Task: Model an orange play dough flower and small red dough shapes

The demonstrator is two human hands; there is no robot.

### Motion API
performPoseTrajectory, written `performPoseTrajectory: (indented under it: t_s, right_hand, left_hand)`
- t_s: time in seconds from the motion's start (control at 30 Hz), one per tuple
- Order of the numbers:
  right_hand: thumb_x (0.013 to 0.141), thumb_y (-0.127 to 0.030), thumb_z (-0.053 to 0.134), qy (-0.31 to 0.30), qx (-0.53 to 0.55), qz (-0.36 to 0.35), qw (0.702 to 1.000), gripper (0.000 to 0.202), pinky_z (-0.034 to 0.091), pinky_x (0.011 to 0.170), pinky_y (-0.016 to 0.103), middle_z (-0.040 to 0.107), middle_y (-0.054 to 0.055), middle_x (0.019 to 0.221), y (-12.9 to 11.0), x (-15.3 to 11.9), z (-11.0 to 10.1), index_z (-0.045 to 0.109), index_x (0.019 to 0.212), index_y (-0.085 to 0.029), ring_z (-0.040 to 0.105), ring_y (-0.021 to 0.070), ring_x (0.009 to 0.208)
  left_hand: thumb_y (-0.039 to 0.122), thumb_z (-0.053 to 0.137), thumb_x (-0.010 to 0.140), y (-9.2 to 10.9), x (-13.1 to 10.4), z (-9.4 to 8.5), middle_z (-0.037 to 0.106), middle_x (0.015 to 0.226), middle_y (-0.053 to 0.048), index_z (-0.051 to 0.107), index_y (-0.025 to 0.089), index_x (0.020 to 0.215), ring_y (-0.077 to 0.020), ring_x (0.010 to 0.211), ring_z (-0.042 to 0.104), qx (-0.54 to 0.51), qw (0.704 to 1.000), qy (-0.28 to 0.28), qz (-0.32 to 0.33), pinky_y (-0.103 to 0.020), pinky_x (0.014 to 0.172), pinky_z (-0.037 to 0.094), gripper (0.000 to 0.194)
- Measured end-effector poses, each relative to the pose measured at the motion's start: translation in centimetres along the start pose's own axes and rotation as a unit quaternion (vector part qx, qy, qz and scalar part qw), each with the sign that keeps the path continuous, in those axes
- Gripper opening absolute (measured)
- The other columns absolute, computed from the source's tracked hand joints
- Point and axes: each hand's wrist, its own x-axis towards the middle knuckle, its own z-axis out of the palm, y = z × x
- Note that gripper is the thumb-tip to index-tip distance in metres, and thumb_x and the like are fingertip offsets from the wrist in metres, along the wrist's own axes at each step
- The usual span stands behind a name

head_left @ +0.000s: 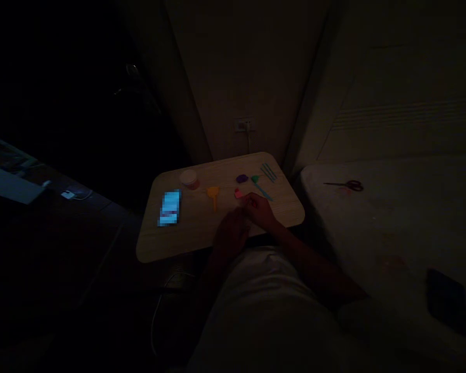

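Low over the near edge of a small wooden table (194,233), my two hands come together in dim light. My left hand (232,229) is in shadow, its fingers bent towards the other hand. My right hand (259,211) has its fingers curled in a pinch; whatever is between them is too dark to make out. Just beyond the right fingers lies a small pink and red piece (238,193). Behind it are a purple lump (242,178) and a green lump (255,178), with a teal knife-like tool (262,189) beside them.
An orange tool with a handle (214,197), a lidded tub (189,178) and a lit phone (170,207) lie to the left. Thin teal sticks (268,172) are at the back right. Scissors (345,185) and a dark flat object (447,301) rest on the pale surface at right.
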Motion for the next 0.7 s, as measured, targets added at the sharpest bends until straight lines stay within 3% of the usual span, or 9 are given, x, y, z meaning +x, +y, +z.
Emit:
performPoseTrajectory:
  t_s: [0.23,0.47,0.7]
  right_hand:
    - [0.083,-0.027,0.054,0.002,-0.009,0.001,1.000,0.017,0.037,0.061,0.025,0.065,0.000,0.073,-0.09,0.02,-0.03,0.068,0.084,-0.018,0.051,0.0144,0.065]
    - [0.080,-0.022,0.053,-0.007,-0.001,-0.011,1.000,0.019,0.040,0.065,0.027,0.068,0.001,0.078,0.21,0.08,-0.10,0.070,0.088,-0.018,0.055,0.0153,0.068]
    - [0.083,-0.022,0.051,0.014,-0.004,-0.008,1.000,0.018,0.040,0.064,0.027,0.066,0.000,0.075,-0.19,0.07,0.00,0.068,0.087,-0.019,0.052,0.0154,0.066]
  left_hand:
    - [0.025,0.055,0.096,-0.18,0.10,0.20,0.049,0.153,-0.015,0.043,0.018,0.148,-0.0298,0.144,0.045,-0.028,1.000,0.006,-0.005,-0.052,0.120,0.041,0.054]
    - [0.024,0.056,0.093,-0.08,0.43,-0.01,0.035,0.163,-0.017,0.028,0.018,0.158,-0.0316,0.150,0.036,-0.032,0.999,-0.007,-0.004,-0.054,0.122,0.037,0.071]
    - [0.027,0.056,0.095,-0.38,0.24,0.46,0.032,0.164,-0.019,0.026,0.015,0.159,-0.0329,0.153,0.032,-0.005,1.000,-0.013,-0.009,-0.054,0.123,0.035,0.071]
